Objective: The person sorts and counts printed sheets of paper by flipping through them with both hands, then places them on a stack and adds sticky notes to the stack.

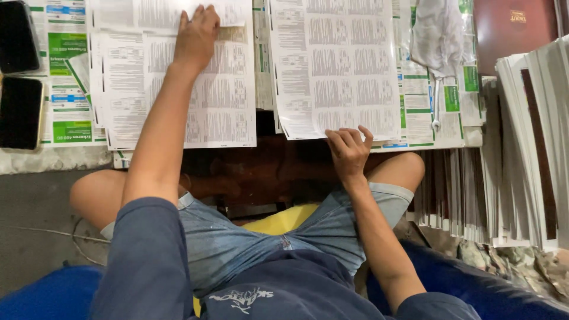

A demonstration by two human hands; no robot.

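Observation:
Two stacks of printed white sheets lie side by side on a low surface in front of me. My left hand (197, 34) reaches far forward and presses flat on the top of the left stack (178, 83), fingers pinching the upper edge of a sheet. My right hand (349, 151) rests at the near bottom edge of the right stack (335, 65), fingers curled on the corner of the top sheet. I sit cross-legged in denim shorts and a dark blue shirt.
Two dark phones (18, 71) lie at the far left on green-and-white leaflets (68, 71). A white cloth (438, 32) lies at the top right. A fanned pile of folded sheets (515, 154) stands at the right. A dark red box (512, 26) is behind it.

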